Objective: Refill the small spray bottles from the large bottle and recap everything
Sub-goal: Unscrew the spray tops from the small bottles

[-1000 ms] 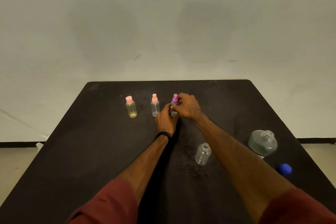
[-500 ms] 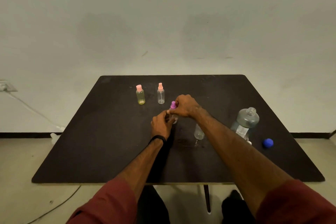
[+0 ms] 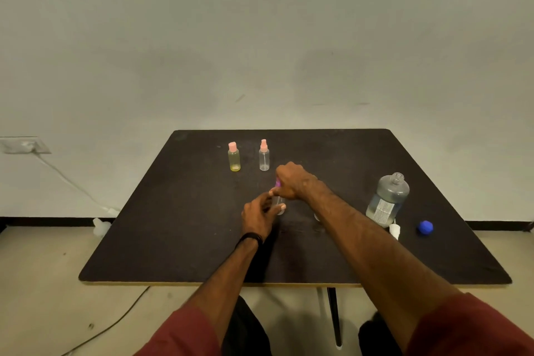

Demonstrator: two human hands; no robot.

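While the right hand (image 3: pixel 291 182) curls its fingers round the purple spray cap (image 3: pixel 278 182) from above, the small bottle (image 3: pixel 279 206) stands upright mid-worktop (image 3: pixel 173 225) directly beneath; the left hand (image 3: pixel 258 215), nearer its body, pinches it loosely.

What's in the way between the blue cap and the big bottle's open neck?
Nothing visible blocks it. The blue cap lies on the table to the right of the large bottle, whose neck is bare; a small white cap sits by the bottle's base, low and to one side.
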